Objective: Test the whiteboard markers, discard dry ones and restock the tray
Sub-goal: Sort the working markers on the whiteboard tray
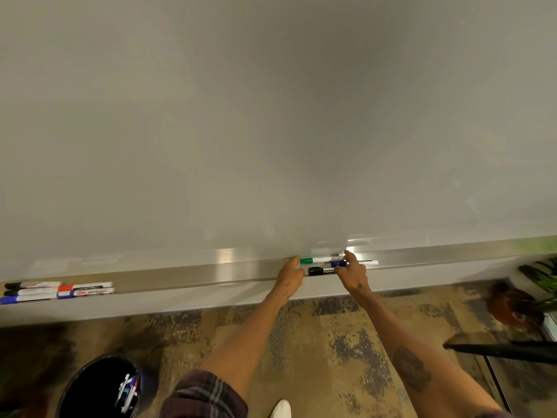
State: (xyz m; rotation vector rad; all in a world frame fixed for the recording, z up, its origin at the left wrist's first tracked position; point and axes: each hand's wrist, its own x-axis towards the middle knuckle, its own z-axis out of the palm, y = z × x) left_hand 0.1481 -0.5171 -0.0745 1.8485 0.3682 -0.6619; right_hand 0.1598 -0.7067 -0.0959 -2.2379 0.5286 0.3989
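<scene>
Lying at far left of long silver metal tray (211, 274): cluster of black-, red- and blue-capped markers (57, 291), side by side. Round black bin (70, 396) on floor below, few markers inside. Grey-white whiteboard (271, 116) above tray. Left hand (291, 274) mid-tray, fingers curled against cap ends of green-capped marker (319, 260) and black-capped marker (321, 270); grip or mere touch, cannot tell. Blue-capped marker (361, 263) just beside these, on tray. Right hand (352, 274) pinches its blue cap, index finger stretched towards green-capped marker's barrel. Potted plant (518, 303) far right.

office: wall whiteboard (271, 116), carpet (346, 327)
</scene>
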